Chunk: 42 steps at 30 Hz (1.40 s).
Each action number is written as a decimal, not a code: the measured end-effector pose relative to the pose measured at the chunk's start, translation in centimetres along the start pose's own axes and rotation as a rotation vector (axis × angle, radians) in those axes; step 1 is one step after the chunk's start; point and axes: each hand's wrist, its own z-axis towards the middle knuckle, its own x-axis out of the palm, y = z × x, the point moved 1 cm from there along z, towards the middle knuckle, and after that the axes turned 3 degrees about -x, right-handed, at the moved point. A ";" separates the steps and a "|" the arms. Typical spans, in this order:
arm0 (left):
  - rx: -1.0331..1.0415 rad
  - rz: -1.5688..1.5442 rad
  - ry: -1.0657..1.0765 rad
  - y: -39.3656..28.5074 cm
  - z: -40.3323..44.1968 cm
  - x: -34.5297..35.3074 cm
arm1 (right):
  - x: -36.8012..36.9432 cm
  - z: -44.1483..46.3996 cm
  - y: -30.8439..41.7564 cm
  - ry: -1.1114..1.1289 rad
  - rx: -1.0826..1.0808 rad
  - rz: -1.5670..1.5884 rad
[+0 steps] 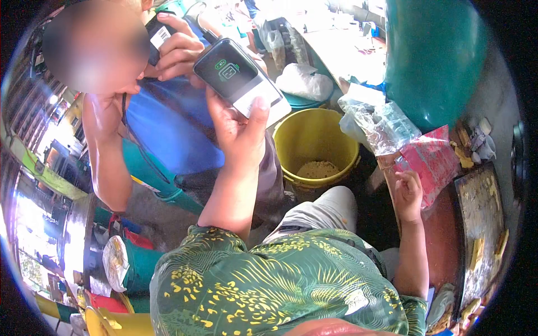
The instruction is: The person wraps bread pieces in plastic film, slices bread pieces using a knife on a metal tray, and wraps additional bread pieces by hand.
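Note:
My left hand [238,126] is raised and closed around a phone [232,73], its thumb lying over the lower front. A green charging icon glows on the dark part of the screen, while the lower part looks white. Into the top end of the phone runs a black cable [208,35]. My right hand [408,193] hovers by the edge of a reddish-brown table, fingers curled in and nothing visible in them. Beside it lies a red plastic sheet [431,162]. Facing me, another person's hand [178,50] holds a dark device with a white label [159,38] near their head.
A yellow bucket [319,117] with pale grainy stuff at its bottom stands before my knees. Clear plastic packs [378,120] lie right of it, beneath a large green container [434,56]. A white bag [304,82] rests behind the bucket. A lidded green bucket [134,263] is at left.

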 end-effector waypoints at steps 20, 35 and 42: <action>-0.054 -0.064 -0.007 3.5 0.9 0.4 | 0.1 -1.6 -3.4 0.068 0.484 0.120; -0.045 0.167 -0.227 6.0 0.4 -2.5 | -1.1 -0.3 -0.2 0.126 0.341 -0.024; -0.148 0.123 -0.099 11.7 -1.6 1.6 | 1.1 -2.5 1.2 -0.063 0.067 0.000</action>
